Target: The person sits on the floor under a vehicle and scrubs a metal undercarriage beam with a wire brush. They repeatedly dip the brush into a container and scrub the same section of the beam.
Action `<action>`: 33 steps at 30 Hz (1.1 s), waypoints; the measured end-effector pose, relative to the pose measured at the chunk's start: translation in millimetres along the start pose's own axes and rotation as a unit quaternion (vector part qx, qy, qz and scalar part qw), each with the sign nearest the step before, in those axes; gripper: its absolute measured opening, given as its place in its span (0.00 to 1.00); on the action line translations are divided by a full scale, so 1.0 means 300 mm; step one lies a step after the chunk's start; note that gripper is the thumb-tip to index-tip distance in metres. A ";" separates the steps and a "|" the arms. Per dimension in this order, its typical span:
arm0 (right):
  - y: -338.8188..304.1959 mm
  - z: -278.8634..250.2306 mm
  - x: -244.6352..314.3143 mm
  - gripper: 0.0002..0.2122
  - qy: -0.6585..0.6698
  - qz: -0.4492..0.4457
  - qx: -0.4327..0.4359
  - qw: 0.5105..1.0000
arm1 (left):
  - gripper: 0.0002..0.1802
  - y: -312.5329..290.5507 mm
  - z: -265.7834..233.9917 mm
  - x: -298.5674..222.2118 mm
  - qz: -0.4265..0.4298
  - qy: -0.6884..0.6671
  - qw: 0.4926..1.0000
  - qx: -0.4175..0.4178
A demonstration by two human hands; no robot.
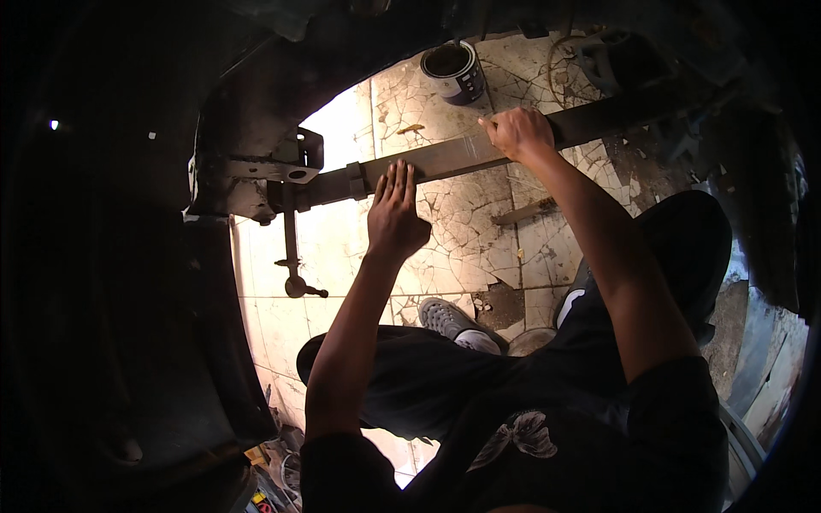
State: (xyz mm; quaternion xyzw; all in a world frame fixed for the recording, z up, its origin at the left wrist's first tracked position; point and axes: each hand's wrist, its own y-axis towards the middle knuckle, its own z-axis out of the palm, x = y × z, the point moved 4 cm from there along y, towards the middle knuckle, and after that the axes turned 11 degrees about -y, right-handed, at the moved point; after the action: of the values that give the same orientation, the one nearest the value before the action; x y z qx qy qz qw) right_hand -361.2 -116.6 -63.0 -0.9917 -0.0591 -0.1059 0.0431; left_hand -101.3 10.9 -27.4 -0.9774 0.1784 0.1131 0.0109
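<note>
A long flat dark metal bar [453,159], which looks like a leaf spring, runs slantwise from a bracket on the left to the upper right. A band clamp [355,179] wraps it near its left end. My left hand [398,212] rests on the bar just right of that clamp, its fingers stretched out flat and holding nothing. Farther right along the bar, my right hand [519,134] is closed over it, fingers curled and thumb pointing left. Below the bar's left end hangs a rod with a ball joint [295,286].
A metal bracket [295,162] and dark bodywork [111,282] crowd the left. An open can [466,85] stands on the cracked tile floor [453,231] beyond the bar. A flat strip [525,212] lies beneath it. My shoe [449,318] is below, beside a broken tile.
</note>
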 end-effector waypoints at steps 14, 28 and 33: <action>0.008 0.022 0.004 0.28 0.018 0.017 -0.022 0.999 | 0.54 -0.015 0.055 -0.062 -0.001 0.030 1.000 -0.005; 0.011 0.010 0.018 0.27 0.014 0.028 -0.031 0.999 | 0.53 0.064 0.081 -0.113 -0.011 0.017 1.000 -0.008; 0.012 0.008 0.048 0.26 0.034 0.031 -0.029 0.999 | 0.54 0.202 0.091 -0.097 -0.051 -0.008 0.997 -0.062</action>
State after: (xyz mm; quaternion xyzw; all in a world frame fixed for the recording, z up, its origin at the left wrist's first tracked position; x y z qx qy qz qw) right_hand -346.4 -118.3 -62.4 -0.9896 -0.0241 -0.1403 0.0195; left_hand -154.9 -34.0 -46.4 -0.9831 0.1210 0.1309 -0.0425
